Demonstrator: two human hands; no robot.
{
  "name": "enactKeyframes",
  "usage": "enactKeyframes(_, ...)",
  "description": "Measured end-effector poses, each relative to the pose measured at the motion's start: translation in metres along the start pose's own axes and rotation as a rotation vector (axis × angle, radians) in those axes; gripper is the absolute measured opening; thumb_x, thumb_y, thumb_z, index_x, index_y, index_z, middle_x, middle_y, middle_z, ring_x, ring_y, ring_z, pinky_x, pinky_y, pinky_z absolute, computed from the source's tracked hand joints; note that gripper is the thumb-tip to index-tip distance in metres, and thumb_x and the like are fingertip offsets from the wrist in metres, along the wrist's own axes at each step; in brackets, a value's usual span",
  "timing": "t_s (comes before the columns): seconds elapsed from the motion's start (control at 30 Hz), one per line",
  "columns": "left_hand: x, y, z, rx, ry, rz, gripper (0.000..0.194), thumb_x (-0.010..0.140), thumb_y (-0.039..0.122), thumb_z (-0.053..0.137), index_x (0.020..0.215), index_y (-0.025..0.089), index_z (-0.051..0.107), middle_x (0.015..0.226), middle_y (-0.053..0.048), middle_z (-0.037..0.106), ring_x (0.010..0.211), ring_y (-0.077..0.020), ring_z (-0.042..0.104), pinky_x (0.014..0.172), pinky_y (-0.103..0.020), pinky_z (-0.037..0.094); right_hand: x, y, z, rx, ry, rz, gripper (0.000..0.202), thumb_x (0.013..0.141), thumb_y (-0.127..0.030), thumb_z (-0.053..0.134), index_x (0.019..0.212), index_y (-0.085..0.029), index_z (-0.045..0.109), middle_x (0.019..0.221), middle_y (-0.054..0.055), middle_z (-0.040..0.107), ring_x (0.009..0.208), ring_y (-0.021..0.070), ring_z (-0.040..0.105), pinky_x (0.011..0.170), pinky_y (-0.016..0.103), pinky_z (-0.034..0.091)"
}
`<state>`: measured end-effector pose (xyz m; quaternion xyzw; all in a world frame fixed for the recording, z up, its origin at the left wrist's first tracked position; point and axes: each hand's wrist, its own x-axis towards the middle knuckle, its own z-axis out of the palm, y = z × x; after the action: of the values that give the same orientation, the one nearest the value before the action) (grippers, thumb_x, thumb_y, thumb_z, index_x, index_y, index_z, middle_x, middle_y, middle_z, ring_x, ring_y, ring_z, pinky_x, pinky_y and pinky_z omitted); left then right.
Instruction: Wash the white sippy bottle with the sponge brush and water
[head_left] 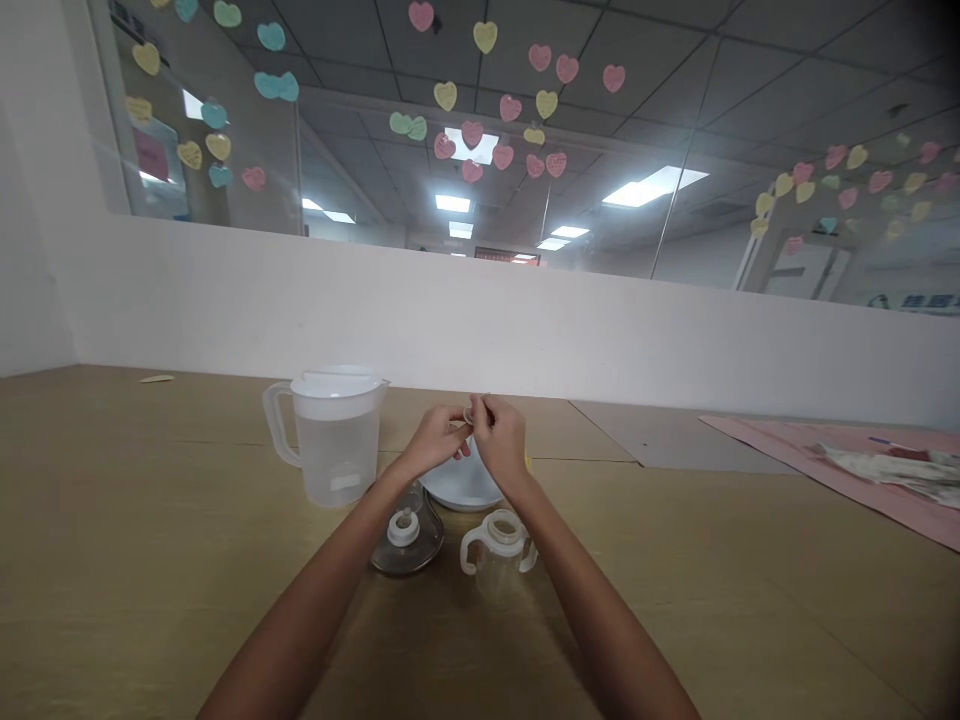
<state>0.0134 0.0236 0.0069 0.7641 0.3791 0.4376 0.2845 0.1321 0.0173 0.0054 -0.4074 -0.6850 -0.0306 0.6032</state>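
Over a white bowl (463, 486), my left hand (437, 438) and my right hand (500, 437) meet, fingers closed around a small pale ring-like piece (469, 415). Fingers partly hide it, so its exact shape cannot be made out. Below my right hand stands a clear bottle with two white handles (502, 545), its top open. A dark, shiny tray (409, 562) lies beside my left forearm, with a white collar and nipple (403, 528) on it. Part of the tray is behind the forearm.
A lidded translucent pitcher (339, 440) stands left of the bowl on the wooden table (150, 520). At the far right lies a pink cloth (840, 465) with a whitish crumpled cloth (900, 472) on it. A white wall with windows rises behind the table.
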Motion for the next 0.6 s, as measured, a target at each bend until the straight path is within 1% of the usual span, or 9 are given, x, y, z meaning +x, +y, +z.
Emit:
enactKeyframes(0.07, 0.000, 0.001, 0.000, -0.022, 0.001, 0.050, 0.028, 0.079, 0.031, 0.047, 0.092, 0.013, 0.064, 0.072, -0.004, 0.065, 0.051, -0.0095, 0.057, 0.042, -0.018, 0.044, 0.001, -0.002, -0.004, 0.012, -0.002, -0.020, 0.038, 0.086, -0.038, 0.036, 0.058, -0.018, 0.052, 0.056, 0.000, 0.051, 0.055, 0.0115, 0.044, 0.055, 0.023, 0.032)
enactKeyframes(0.17, 0.002, 0.002, 0.001, 0.001, 0.036, 0.084, 0.029, 0.079, 0.033, 0.047, 0.092, 0.013, 0.064, 0.080, -0.005, 0.065, 0.055, -0.0101, 0.059, 0.047, -0.019, 0.047, 0.006, -0.003, -0.015, 0.061, 0.071, 0.009, 0.036, 0.086, -0.040, 0.037, 0.065, -0.018, 0.056, 0.058, -0.001, 0.051, 0.055, 0.0111, 0.044, 0.055, 0.022, 0.033)
enactKeyframes(0.23, 0.004, 0.004, 0.003, -0.017, 0.040, 0.093, 0.029, 0.079, 0.034, 0.049, 0.090, 0.013, 0.064, 0.079, -0.005, 0.065, 0.058, -0.0109, 0.059, 0.051, -0.020, 0.048, 0.007, -0.002, -0.018, 0.038, 0.124, -0.015, 0.035, 0.086, -0.039, 0.038, 0.065, -0.018, 0.057, 0.060, 0.000, 0.051, 0.056, 0.0113, 0.045, 0.056, 0.023, 0.033)
enactKeyframes(0.33, 0.005, 0.005, 0.008, -0.054, 0.027, 0.114, 0.025, 0.078, 0.031, 0.050, 0.085, 0.012, 0.066, 0.072, -0.004, 0.065, 0.061, -0.0117, 0.060, 0.055, -0.021, 0.048, 0.006, 0.001, -0.014, -0.052, 0.135, -0.066, 0.036, 0.086, -0.035, 0.039, 0.059, -0.018, 0.055, 0.058, 0.000, 0.048, 0.055, 0.0112, 0.042, 0.056, 0.024, 0.032)
enactKeyframes(0.43, 0.004, 0.004, 0.013, 0.024, 0.035, 0.137, 0.024, 0.079, 0.028, 0.049, 0.084, 0.013, 0.066, 0.070, -0.003, 0.066, 0.058, -0.0110, 0.059, 0.054, -0.020, 0.047, 0.008, 0.006, -0.014, -0.113, 0.169, -0.073, 0.035, 0.085, -0.033, 0.040, 0.057, -0.018, 0.055, 0.058, 0.000, 0.047, 0.054, 0.0110, 0.042, 0.055, 0.024, 0.032)
enactKeyframes(0.5, 0.003, 0.004, 0.016, 0.100, 0.073, 0.149, 0.023, 0.079, 0.028, 0.050, 0.086, 0.014, 0.067, 0.075, -0.004, 0.068, 0.061, -0.0116, 0.060, 0.056, -0.020, 0.047, 0.014, 0.008, -0.024, -0.099, 0.267, -0.050, 0.035, 0.085, -0.033, 0.041, 0.058, -0.017, 0.056, 0.056, 0.000, 0.048, 0.053, 0.0109, 0.043, 0.055, 0.024, 0.032)
enactKeyframes(0.6, -0.001, 0.008, 0.020, 0.160, 0.122, 0.188, 0.022, 0.080, 0.028, 0.051, 0.088, 0.016, 0.067, 0.086, -0.005, 0.070, 0.074, -0.0142, 0.062, 0.063, -0.021, 0.048, 0.025, 0.003, -0.049, -0.034, 0.508, 0.012, 0.037, 0.085, -0.036, 0.042, 0.060, -0.016, 0.058, 0.055, 0.000, 0.049, 0.051, 0.0104, 0.042, 0.052, 0.024, 0.032)
